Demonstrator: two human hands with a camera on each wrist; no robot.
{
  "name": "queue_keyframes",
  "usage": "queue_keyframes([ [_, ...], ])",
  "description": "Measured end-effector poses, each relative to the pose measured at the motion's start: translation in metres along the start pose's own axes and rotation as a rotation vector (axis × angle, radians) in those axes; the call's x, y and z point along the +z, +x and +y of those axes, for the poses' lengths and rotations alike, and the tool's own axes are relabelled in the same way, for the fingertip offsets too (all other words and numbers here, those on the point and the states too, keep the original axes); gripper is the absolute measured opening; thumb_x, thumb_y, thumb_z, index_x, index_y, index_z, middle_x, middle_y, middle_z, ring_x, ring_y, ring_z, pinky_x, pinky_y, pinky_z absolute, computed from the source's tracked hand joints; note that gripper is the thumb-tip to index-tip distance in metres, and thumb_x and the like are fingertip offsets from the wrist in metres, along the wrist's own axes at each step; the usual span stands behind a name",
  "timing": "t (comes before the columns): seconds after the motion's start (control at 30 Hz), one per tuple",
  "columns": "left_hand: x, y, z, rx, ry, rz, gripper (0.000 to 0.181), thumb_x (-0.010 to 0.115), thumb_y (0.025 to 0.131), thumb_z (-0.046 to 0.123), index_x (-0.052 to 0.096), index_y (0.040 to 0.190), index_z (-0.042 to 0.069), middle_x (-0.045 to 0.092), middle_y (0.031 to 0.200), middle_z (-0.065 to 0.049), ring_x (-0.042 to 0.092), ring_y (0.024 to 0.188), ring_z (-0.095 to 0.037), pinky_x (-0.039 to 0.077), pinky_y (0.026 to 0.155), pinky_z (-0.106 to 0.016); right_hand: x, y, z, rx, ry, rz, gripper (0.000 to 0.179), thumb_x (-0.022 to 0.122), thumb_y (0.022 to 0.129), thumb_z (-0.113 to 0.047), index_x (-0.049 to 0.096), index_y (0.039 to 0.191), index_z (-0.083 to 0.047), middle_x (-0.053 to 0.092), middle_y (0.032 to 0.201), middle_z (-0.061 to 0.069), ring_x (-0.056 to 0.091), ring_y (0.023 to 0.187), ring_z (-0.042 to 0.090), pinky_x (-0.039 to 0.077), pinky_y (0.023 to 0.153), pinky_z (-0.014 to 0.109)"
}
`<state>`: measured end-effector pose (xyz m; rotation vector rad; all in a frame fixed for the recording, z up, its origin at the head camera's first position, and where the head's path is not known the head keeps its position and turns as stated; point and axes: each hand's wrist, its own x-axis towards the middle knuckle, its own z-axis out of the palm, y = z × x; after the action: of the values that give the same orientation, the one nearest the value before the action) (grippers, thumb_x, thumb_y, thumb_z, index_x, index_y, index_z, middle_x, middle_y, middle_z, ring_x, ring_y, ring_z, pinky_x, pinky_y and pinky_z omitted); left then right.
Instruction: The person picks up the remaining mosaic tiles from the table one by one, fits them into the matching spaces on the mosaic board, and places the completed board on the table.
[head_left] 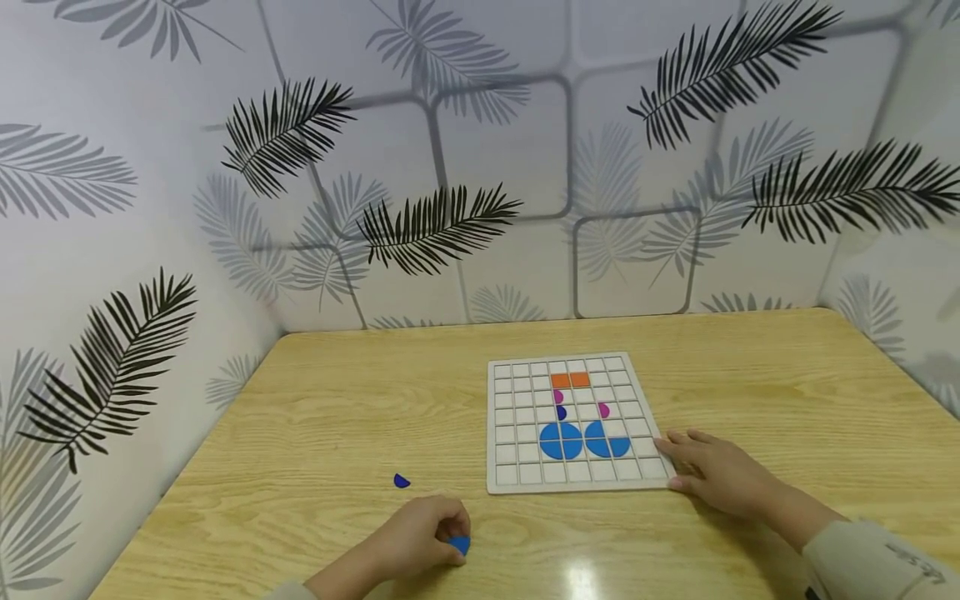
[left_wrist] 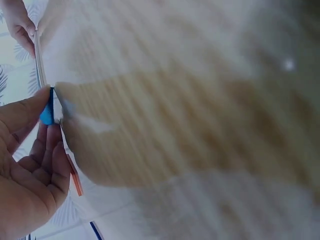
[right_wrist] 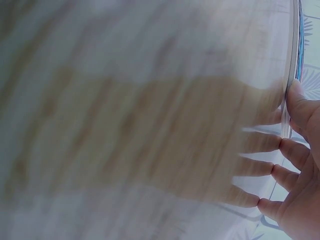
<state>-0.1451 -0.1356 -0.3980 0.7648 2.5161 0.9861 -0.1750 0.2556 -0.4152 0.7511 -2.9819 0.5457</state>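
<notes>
A white grid board (head_left: 492, 442) lies flat on the table. It bears two orange squares (head_left: 570, 380), blue quarter-circle pieces (head_left: 561, 440) arranged in round shapes, small magenta half-rounds (head_left: 603, 411) and a dark blue one. Left of the board's near edge, my left hand (head_left: 416, 533) pinches a blue piece (head_left: 460, 545) between thumb and fingers, close to the tabletop. At the board's near right corner rests my right hand (head_left: 716, 477), thumb touching the edge; the right wrist view shows its other fingertips (right_wrist: 272, 170) on the table.
A dark blue half-round (head_left: 401, 481) lies on the wooden table (head_left: 337, 417) beyond my left hand. An orange piece (left_wrist: 75, 175) near that hand shows only in the left wrist view. Leaf-patterned walls (head_left: 517, 275) border the table at the back and left.
</notes>
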Motion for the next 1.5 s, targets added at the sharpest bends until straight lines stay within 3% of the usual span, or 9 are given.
queue_keyframes([
  [0.4,-0.005,0.001,0.001,0.013,-0.085,-0.052,0.011,0.068,0.072,0.007,0.061,0.078,0.012,0.054,0.073,0.009,0.051,0.067,-0.005,0.043,0.061,-0.02,0.0,0.0,0.001,-0.018,0.0,0.013,0.053,0.058,0.08,-0.034,0.048,0.121,-0.002,0.044,0.121,0.024,0.036,0.109,0.047,0.029,0.084,0.057],
  [0.57,-0.011,0.006,0.004,0.032,-0.062,-0.041,0.008,0.065,0.075,0.008,0.064,0.082,0.013,0.056,0.075,0.009,0.049,0.066,-0.005,0.042,0.059,-0.02,0.0,0.0,0.001,-0.017,0.005,0.008,0.053,0.058,0.08,-0.034,0.049,0.121,-0.002,0.044,0.121,0.024,0.036,0.109,0.047,0.029,0.083,0.057],
  [0.77,-0.019,0.02,0.014,0.087,-0.04,-0.009,0.012,0.061,0.079,0.007,0.064,0.09,0.009,0.057,0.079,0.005,0.05,0.064,-0.006,0.042,0.058,-0.02,0.0,-0.001,0.001,-0.016,0.009,0.007,0.053,0.059,0.079,-0.033,0.049,0.121,-0.001,0.045,0.12,0.024,0.036,0.108,0.047,0.029,0.083,0.058],
  [1.03,-0.023,0.043,0.033,0.095,-0.049,0.01,0.014,0.056,0.083,0.004,0.064,0.094,0.008,0.056,0.075,0.004,0.045,0.056,-0.006,0.038,0.05,-0.019,0.0,0.001,0.001,-0.016,0.007,0.004,0.053,0.058,0.08,-0.034,0.048,0.122,-0.002,0.044,0.121,0.024,0.035,0.109,0.047,0.029,0.083,0.058],
  [1.2,-0.023,0.059,0.044,0.126,0.004,0.012,0.014,0.055,0.083,0.006,0.063,0.094,0.009,0.056,0.076,0.006,0.047,0.06,-0.006,0.039,0.053,-0.02,0.0,0.002,0.002,-0.023,-0.003,0.013,0.053,0.059,0.079,-0.032,0.049,0.121,-0.001,0.044,0.121,0.023,0.035,0.109,0.047,0.029,0.083,0.058],
  [1.5,-0.016,0.084,0.057,0.109,0.017,0.006,0.008,0.057,0.083,0.012,0.061,0.09,0.014,0.057,0.08,0.009,0.05,0.068,-0.007,0.042,0.061,-0.021,0.0,0.001,0.003,-0.02,0.003,0.018,0.053,0.059,0.079,-0.032,0.049,0.121,-0.001,0.045,0.121,0.023,0.036,0.108,0.047,0.029,0.083,0.057],
])
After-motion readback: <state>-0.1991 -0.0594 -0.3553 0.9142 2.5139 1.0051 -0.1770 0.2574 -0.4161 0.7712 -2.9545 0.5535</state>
